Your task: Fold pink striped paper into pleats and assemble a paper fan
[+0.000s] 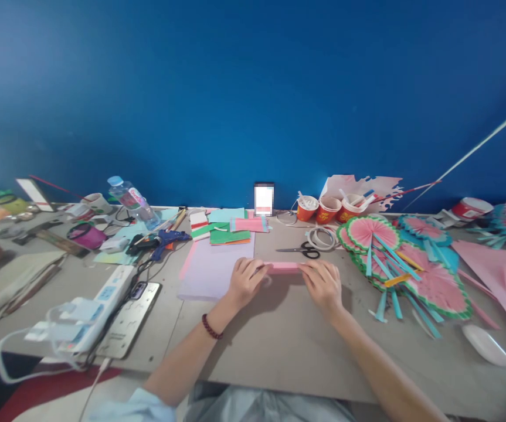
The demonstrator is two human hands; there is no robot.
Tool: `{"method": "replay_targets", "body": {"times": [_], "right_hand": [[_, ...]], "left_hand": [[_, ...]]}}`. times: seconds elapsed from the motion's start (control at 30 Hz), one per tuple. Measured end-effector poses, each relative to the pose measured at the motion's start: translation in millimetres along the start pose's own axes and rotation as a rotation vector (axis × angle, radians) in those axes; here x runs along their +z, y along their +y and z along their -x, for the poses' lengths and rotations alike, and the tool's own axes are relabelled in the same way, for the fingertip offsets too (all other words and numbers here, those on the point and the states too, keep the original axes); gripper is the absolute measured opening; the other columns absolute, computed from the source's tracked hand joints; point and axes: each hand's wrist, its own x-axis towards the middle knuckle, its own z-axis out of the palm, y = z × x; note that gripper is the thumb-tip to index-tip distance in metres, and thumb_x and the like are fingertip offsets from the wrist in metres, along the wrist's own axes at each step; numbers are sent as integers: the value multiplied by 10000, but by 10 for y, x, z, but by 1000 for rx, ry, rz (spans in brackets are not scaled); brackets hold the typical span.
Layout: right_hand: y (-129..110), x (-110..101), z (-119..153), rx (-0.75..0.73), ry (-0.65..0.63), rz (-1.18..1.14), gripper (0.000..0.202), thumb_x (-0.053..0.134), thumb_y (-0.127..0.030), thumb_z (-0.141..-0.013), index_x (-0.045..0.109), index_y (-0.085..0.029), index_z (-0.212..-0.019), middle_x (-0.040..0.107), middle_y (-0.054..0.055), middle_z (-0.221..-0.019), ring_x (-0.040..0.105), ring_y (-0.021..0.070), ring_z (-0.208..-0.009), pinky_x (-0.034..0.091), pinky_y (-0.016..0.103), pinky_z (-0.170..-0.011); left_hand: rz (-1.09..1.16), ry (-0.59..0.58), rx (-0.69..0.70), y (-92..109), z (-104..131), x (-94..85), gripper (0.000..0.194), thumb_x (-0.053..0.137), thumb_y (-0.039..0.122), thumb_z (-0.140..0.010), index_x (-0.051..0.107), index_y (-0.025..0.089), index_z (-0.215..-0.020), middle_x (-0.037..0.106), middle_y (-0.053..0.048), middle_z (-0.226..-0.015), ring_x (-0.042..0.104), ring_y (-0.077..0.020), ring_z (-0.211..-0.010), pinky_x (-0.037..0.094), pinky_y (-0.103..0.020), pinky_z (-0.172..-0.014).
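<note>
A narrow folded strip of pink paper (284, 266) stretches between my two hands, just above the grey table (274, 346). My left hand (247, 282) is closed on its left end, with thumb and fingers pinching the paper. At the right end my right hand (323, 284) pinches it the same way. Beyond the strip lie black-handled scissors (309, 253) and a roll of clear tape (323, 237). Lilac paper sheets (215, 272) lie beside my left hand, with folded green paper (230, 234) and a pink-and-blue pleated piece (249, 224) behind them.
Finished pink paper fans (441, 287) with blue strips spread to the right, near a white mouse (485, 344). Red paper cups (329, 210) stand along the blue wall. On the left are a power strip (103, 305), a phone (132, 319), a blue glue gun (167, 241) and a water bottle (133, 202).
</note>
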Motion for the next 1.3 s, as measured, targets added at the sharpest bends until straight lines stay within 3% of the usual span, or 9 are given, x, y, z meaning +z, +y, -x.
{"method": "replay_targets", "body": {"times": [0.1, 0.17, 0.27, 0.4, 0.53, 0.7, 1.03, 1.2, 1.3], "right_hand": [[2, -14, 5, -51, 54, 26, 187, 573, -117, -837, 681, -222, -947, 682, 41, -864, 558, 176, -853, 373, 310, -806], [12, 9, 2, -64, 22, 14, 168, 572, -129, -840, 679, -213, -939, 687, 44, -868, 564, 178, -872, 372, 310, -807], [44, 87, 3, -69, -104, -15, 137, 543, -159, -862, 673, -193, -885, 689, 50, -855, 568, 185, -869, 372, 306, -770], [90, 191, 41, -29, -370, -49, 166, 502, -158, -869, 656, -190, -815, 681, 55, -829, 571, 192, -829, 374, 310, -743], [113, 225, 75, 49, -507, -125, 164, 500, -126, -848, 645, -191, -808, 674, 51, -807, 583, 194, -816, 391, 310, -740], [160, 232, 86, 121, -560, -213, 143, 517, -158, -850, 653, -199, -831, 677, 51, -816, 587, 200, -804, 425, 319, -746], [203, 251, 77, 280, -518, -404, 177, 459, -167, -848, 631, -187, -809, 681, 65, -813, 620, 203, -787, 477, 338, -751], [239, 301, 115, 288, -479, -412, 187, 464, -202, -859, 641, -191, -798, 679, 68, -808, 627, 198, -781, 480, 329, -746], [246, 313, 127, 266, -470, -395, 189, 472, -217, -868, 643, -189, -791, 666, 67, -810, 618, 199, -795, 477, 330, -753]], "left_hand": [[-47, 39, 59, -9, 6, -10, 298, 528, 33, -812, 591, 194, -1055, 630, -40, -838, 531, -166, -803, 384, -319, -772], [-70, -1, 48, -21, 20, 16, 242, 535, 55, -817, 596, 191, -1008, 622, -40, -829, 533, -169, -791, 383, -319, -771], [-94, -184, -33, -42, 54, 95, 169, 513, 80, -827, 593, 184, -933, 609, -56, -861, 524, -188, -792, 387, -320, -730], [-27, -460, -117, -34, 92, 181, 204, 465, 26, -806, 574, 176, -890, 591, -68, -901, 513, -209, -815, 389, -326, -683], [66, -572, -128, 6, 99, 186, 177, 464, 72, -844, 578, 177, -929, 579, -64, -876, 511, -218, -868, 397, -341, -717], [134, -597, -134, -2, 123, 195, 175, 453, 146, -898, 612, 175, -966, 599, -61, -853, 537, -202, -845, 407, -328, -723], [384, -493, -382, -53, 101, 223, 176, 486, 224, -904, 653, 183, -863, 660, -44, -848, 582, -164, -816, 438, -288, -747], [460, -507, -467, -81, 86, 227, 175, 498, 192, -890, 665, 189, -841, 666, -38, -859, 591, -160, -841, 449, -285, -779], [464, -520, -439, -91, 101, 242, 151, 517, 217, -884, 664, 190, -866, 655, -41, -871, 583, -161, -845, 447, -289, -784]]}}
